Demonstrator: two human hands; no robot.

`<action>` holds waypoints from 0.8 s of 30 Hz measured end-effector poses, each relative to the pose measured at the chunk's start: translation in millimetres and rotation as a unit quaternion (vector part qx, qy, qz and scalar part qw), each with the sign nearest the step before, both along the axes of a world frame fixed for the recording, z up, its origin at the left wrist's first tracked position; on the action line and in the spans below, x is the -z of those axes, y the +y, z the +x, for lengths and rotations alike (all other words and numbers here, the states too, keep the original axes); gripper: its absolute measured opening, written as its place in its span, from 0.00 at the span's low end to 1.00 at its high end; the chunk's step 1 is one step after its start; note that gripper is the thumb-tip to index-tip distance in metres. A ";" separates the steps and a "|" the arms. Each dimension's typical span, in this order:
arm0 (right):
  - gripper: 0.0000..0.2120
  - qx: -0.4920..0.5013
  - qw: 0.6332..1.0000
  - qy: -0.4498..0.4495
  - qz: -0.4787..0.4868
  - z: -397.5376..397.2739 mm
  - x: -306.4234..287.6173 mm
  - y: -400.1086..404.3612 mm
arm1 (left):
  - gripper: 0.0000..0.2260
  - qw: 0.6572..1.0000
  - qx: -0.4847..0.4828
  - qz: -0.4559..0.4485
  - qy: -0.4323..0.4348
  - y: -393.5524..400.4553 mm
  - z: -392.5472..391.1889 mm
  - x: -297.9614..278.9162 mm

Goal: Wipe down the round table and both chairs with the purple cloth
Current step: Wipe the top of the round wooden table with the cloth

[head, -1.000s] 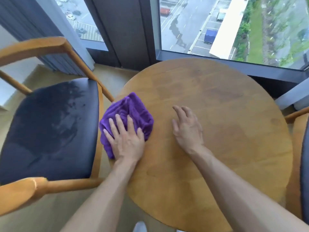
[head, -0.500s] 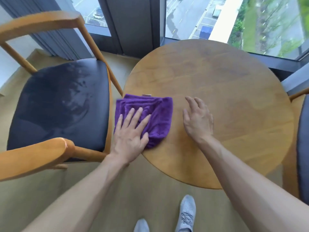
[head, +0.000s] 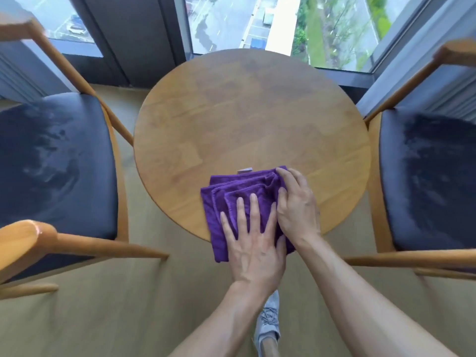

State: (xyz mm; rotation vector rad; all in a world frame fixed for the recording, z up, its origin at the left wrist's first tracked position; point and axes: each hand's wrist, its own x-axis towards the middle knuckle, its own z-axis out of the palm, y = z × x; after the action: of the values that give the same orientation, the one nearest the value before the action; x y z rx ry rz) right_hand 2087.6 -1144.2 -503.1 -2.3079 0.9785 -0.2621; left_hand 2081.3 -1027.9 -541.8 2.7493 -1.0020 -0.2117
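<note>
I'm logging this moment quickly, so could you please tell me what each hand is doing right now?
Left hand: open, fingers straight, pressing flat on the purple cloth.
Right hand: fingers curled around the cloth's right edge, gripping it.

Counts around the table
One round table (head: 252, 119), two chairs (head: 51, 171) (head: 425, 181), one purple cloth (head: 221, 202), two hands (head: 253, 243) (head: 296, 204), one grey shoe (head: 268, 323)

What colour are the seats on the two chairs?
Very dark navy, almost black, with pale smudges. The head view shows the left seat and the right seat.
</note>
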 end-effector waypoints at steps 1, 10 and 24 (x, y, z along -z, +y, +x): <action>0.21 0.019 1.000 -0.006 -0.003 -12.0 -1.5 -3.3 | 0.30 1.000 0.018 0.002 0.009 -7.9 -7.2 -1.1; 0.18 0.246 0.967 -0.059 -0.035 -84.4 -1.9 -11.1 | 0.29 0.977 0.202 0.042 0.048 -78.1 -12.9 -7.6; 0.32 0.172 0.967 0.127 -0.139 -43.2 23.4 16.6 | 0.19 0.936 0.164 -0.234 0.204 -77.5 79.1 -36.9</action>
State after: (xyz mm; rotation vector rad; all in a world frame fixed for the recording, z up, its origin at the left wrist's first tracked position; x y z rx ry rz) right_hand 2044.4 -1127.6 -526.4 -2.4524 1.5640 -0.2604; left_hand 2160.4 -1105.4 -504.9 1.9939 -1.1943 -0.4999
